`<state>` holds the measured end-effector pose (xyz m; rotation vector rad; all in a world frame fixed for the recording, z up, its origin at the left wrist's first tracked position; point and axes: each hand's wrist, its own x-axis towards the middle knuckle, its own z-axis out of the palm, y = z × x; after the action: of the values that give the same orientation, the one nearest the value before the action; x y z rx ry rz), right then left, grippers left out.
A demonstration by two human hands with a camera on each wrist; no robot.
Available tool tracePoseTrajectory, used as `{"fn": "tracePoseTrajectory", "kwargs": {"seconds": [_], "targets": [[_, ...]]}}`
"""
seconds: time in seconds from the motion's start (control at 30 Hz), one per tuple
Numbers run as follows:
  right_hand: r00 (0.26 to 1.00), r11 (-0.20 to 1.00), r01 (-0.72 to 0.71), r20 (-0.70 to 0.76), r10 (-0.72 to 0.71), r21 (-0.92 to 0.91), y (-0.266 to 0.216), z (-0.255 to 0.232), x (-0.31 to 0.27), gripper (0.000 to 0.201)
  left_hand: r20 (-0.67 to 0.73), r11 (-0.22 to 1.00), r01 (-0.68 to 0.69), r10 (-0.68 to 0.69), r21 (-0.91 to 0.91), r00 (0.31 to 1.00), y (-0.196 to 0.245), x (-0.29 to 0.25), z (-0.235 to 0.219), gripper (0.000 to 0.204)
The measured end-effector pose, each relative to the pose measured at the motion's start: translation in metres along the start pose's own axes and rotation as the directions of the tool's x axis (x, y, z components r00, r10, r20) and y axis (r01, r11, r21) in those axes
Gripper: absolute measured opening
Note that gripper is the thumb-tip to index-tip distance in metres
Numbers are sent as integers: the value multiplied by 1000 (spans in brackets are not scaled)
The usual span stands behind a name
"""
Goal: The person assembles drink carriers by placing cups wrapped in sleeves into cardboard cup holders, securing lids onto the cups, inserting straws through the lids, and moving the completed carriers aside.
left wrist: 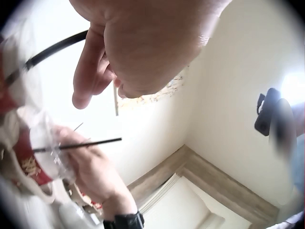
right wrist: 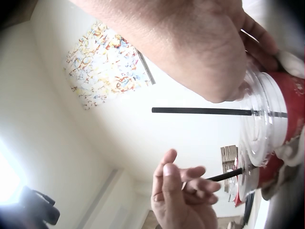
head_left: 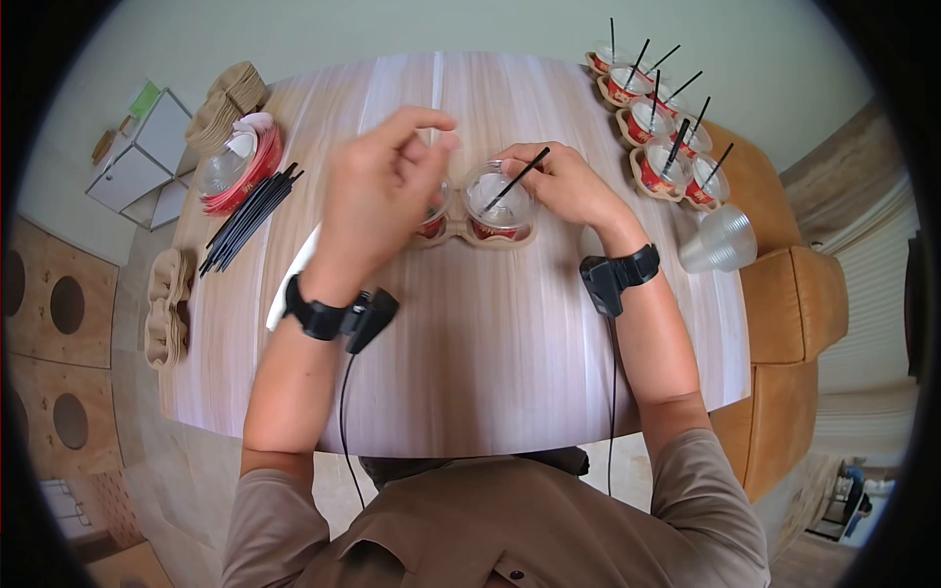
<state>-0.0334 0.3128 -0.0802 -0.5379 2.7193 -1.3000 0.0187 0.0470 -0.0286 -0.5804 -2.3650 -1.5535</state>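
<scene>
Two clear-lidded red cups stand side by side in a pulp cup carrier (head_left: 456, 233). My right hand (head_left: 567, 186) grips the right cup (head_left: 500, 208) at its lid, fingers around the far side. A black straw (right wrist: 200, 111) slants up out of that lid. My left hand (head_left: 377, 191) is raised over the left cup (head_left: 431, 227) and hides much of it. Its fingers are loosely bent, with thumb and index tips apart in the right wrist view. The left cup's straw (left wrist: 55, 49) passes behind these fingers.
Filled carriers with strawed cups (head_left: 659, 169) line the right edge, near stacked clear plastic cups (head_left: 720, 240). On the left lie black straws (head_left: 250, 218), red cups (head_left: 260, 162) with clear lids, and stacked carriers (head_left: 167, 304). A white object (head_left: 291, 284) lies beside my left forearm.
</scene>
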Motion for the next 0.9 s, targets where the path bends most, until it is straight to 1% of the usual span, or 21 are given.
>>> {"fn": "tracePoseTrajectory", "kwargs": {"seconds": [0.03, 0.07, 0.13, 0.17, 0.23, 0.27, 0.3, 0.33, 0.37, 0.4, 0.43, 0.5, 0.53, 0.57, 0.6, 0.63, 0.73, 0.8, 0.83, 0.9], "targets": [[1000, 1000, 0, 1, 0, 2, 1, 0, 0, 32, -51, 998, -10, 12, 54, 999, 2, 1, -12, 18], [1000, 1000, 0, 6, 0, 3, 2, 0, 1, 32, -51, 998, -9, 11, 56, 999, -1, 4, -27, 18], [1000, 1000, 1, 10, -1, 5, 4, -3, 1, 31, -115, 990, 123, -131, -75, 985, -15, 15, -59, 21], [1000, 1000, 3, 10, -3, 8, 6, -6, 1, 30, -116, 990, 120, -128, -75, 985, -25, 18, -73, 21], [1000, 1000, 7, 11, -7, 11, 5, -16, -2, 29, 38, 983, 164, -161, -80, 986, -50, 24, -96, 33], [999, 999, 34, -8, -33, 10, 1, -22, -5, 29, 187, 975, 212, -196, -70, 963, -61, 25, -103, 58], [998, 998, 60, -26, -60, 8, -2, -28, -7, 31, 183, 975, 212, -196, -70, 963, -62, 21, -99, 58], [998, 998, 63, -23, -63, 7, -4, -34, -9, 31, 274, 981, 192, -195, 36, 942, -62, 15, -93, 70], [996, 992, 66, 60, -72, 107, -5, -40, -12, 35, 362, 977, 162, -202, 139, 910, -62, 12, -87, 82], [986, 977, 58, 142, -88, 203, -9, -42, -12, 40, 419, 958, 216, -277, 187, 865, -54, 13, -82, 100], [985, 977, 60, 146, -91, 202, -14, -42, -13, 40, 415, 958, 218, -278, 187, 866, -51, 14, -75, 100], [975, 944, -2, 211, -72, 331, -22, -39, -15, 46, 487, 957, 199, -278, 209, 828, -49, 14, -64, 103], [974, 944, -3, 213, -71, 331, -24, -39, -16, 46, 494, 965, 141, -236, 222, 837, -57, 13, -58, 106], [967, 956, 36, 230, -106, 290, -25, -38, -16, 43, 494, 964, 143, -238, 222, 837, -59, 12, -56, 106], [959, 966, 77, 247, -140, 248, -26, -38, -17, 41, 499, 974, 134, -208, 181, 841, -61, 11, -54, 105], [959, 966, 76, 248, -140, 248, -28, -37, -17, 41, 503, 982, 124, -178, 140, 845, -63, 11, -53, 105], [946, 956, 75, 282, -158, 284, -30, -37, -19, 36, 494, 982, 137, -185, 132, 850, -66, 12, -52, 104], [938, 970, 97, 306, -164, 223, -30, -38, -19, 25, 490, 981, 143, -191, 133, 850, -65, 11, -51, 103], [938, 970, 97, 306, -165, 223, -31, -36, -19, 25, 488, 980, 149, -196, 134, 851, -65, 11, -51, 102], [963, 941, 65, 227, -147, 332, -33, -29, -19, 14, 487, 978, 151, -202, 142, 850, -63, 12, -51, 102]]}}
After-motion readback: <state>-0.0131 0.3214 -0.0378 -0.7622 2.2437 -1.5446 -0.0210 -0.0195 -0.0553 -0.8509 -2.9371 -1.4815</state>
